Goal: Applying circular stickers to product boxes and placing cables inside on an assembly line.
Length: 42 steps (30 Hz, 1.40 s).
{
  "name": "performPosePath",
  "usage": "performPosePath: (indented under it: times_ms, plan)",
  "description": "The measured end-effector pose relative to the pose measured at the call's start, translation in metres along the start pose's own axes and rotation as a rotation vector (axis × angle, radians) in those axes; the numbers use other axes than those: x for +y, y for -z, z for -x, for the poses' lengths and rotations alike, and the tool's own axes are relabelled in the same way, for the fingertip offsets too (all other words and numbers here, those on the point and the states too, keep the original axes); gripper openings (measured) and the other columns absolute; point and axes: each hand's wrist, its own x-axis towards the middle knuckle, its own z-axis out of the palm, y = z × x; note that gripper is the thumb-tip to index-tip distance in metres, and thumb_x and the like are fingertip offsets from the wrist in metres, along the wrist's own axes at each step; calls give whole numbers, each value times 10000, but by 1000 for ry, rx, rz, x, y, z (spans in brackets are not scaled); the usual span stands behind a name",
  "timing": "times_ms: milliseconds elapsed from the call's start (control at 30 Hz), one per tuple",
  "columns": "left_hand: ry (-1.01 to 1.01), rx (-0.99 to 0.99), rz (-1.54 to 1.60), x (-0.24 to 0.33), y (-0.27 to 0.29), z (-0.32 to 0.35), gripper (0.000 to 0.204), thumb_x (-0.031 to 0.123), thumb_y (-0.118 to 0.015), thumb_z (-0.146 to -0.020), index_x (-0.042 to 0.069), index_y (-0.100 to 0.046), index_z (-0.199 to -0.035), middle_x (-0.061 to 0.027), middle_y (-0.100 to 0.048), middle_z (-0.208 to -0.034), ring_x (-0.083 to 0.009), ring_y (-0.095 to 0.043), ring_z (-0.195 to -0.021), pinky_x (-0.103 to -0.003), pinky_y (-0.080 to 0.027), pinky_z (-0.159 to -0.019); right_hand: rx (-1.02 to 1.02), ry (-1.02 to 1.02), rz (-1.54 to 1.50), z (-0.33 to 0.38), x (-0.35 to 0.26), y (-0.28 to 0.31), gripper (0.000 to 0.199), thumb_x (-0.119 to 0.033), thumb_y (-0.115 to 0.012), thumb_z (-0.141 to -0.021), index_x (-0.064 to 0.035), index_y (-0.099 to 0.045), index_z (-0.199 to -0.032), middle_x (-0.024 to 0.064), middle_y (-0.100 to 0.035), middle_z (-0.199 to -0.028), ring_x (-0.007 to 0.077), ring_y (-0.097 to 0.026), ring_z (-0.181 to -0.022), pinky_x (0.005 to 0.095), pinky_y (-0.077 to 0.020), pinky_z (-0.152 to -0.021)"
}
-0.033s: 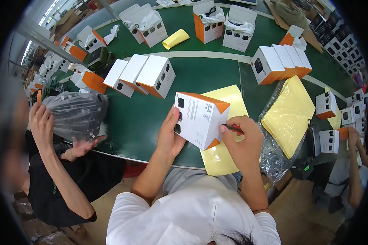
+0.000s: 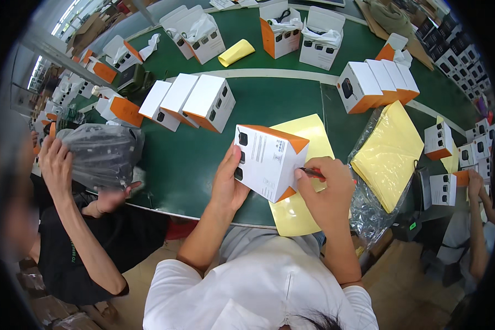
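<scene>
My left hand (image 2: 229, 179) is closed around the left side of a white and orange box (image 2: 263, 159), which is tilted above the table in front of me. Pictures of dark devices and small print cover the box's faces. In my right hand (image 2: 330, 190) is a slim black and red tool (image 2: 313, 172), pinched with its tip at the box's right face. Its exact kind is hard to make out. A yellow sheet (image 2: 297, 217) lies on the table beneath the box and partly under my right hand.
Three closed boxes (image 2: 209, 102) stand ahead left, several more (image 2: 360, 85) ahead right. Yellow sheets (image 2: 389, 157) rest on clear plastic at right. Open boxes (image 2: 322, 47) line the far side of the green table (image 2: 275, 96). A co-worker's hand (image 2: 56, 165) holds a bag (image 2: 102, 154) at left.
The co-worker's lower hand on the left and the bag have shifted slightly. My hands and the box look nearly unmoved.
</scene>
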Motion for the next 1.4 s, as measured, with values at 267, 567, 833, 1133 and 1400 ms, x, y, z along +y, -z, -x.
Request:
performPosePath:
  times_ms: [267, 567, 833, 1133, 1400]
  plan:
    - [16, 34, 26, -8, 3, 0, 394, 314, -525, -1082, 68, -544, -1388, -101, -658, -1320, -246, -645, -1206, -434, -510, -1058, -37, 158, 354, -1, 8, 0, 352, -387, -749, -863, -64, -611, -880, 87, -566, -827, 290, -540, -800, 410, -402, -759]
    - [38, 20, -134, -3, -23, -12, 466, 225, -533, -1075, 49, -452, -1499, -84, -600, -1402, -211, -597, -1270, -387, -485, -1069, 29, -90, 244, -4, 45, 14, 698, -357, -936, -660, 9, -576, -1133, 129, -588, -1005, 298, -566, -950, 410, -466, -825]
    - [-203, 127, -639, -23, -126, -175, 703, 49, -719, -893, 125, -473, -1547, -138, -536, -1448, -222, -594, -1218, -346, -433, -1058, 155, -514, -835, 27, 67, 31, 584, -112, -673, -935, 32, -415, -1438, 18, -519, -1029, 88, -511, -906, 240, -448, -820]
    - [-54, 280, -1322, -108, -215, -189, 997, 387, -784, -824, 40, -273, -1606, -241, -344, -1603, -340, -401, -1450, -481, -368, -1153, 144, -518, -1251, 43, 83, 24, 584, 18, -527, -945, -14, -403, -1515, 16, -556, -1079, 102, -552, -965, 331, -507, -899]
    - [-801, -342, -1369, -27, -125, -146, 596, 287, -772, -871, 78, -569, -1391, -136, -542, -1458, -344, -547, -1314, -464, -417, -1093, -1, -523, -1355, 41, 99, 18, 558, 29, -486, -971, -14, -413, -1522, 51, -575, -1101, 132, -587, -964, 402, -556, -931]
